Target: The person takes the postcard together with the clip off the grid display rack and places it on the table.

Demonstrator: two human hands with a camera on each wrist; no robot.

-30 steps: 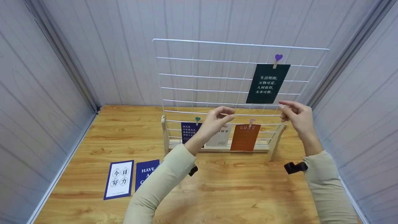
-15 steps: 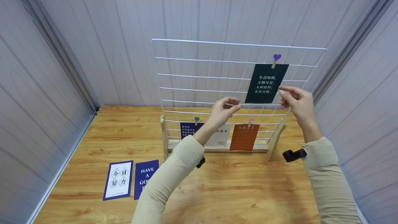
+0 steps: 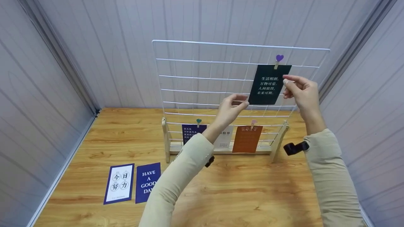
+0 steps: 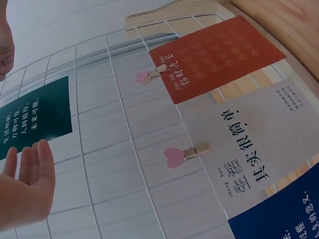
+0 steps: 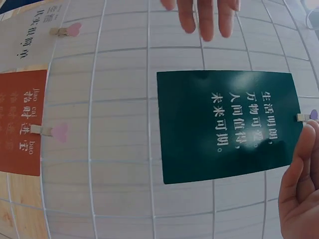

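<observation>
A dark green card (image 3: 269, 86) with white characters hangs on the upper right of the white wire grid (image 3: 202, 77), under a wooden clip with a purple heart (image 3: 279, 58). My left hand (image 3: 233, 108) is at the card's lower left corner, fingers loosely bent and nothing held. In the left wrist view its fingertips (image 4: 44, 149) overlap the card's edge. My right hand (image 3: 304, 93) is beside the card's right edge, thumb and forefinger close together with no object visible between them. The right wrist view shows that hand's fingers (image 5: 311, 144) just below the purple heart clip.
Lower on the grid hang a blue card (image 3: 191, 132), a white card (image 4: 249, 149) and an orange card (image 3: 247, 138), each clipped. The grid stands in a wooden base (image 3: 276, 146). Two blue-bordered or blue cards, one white-centred (image 3: 119, 183) and one lettered (image 3: 147, 181), lie on the table.
Both hands have risen: the right moved up along the green card's right side toward its clip, and the left moved up and right to the card's lower left corner. The cards stayed put.
</observation>
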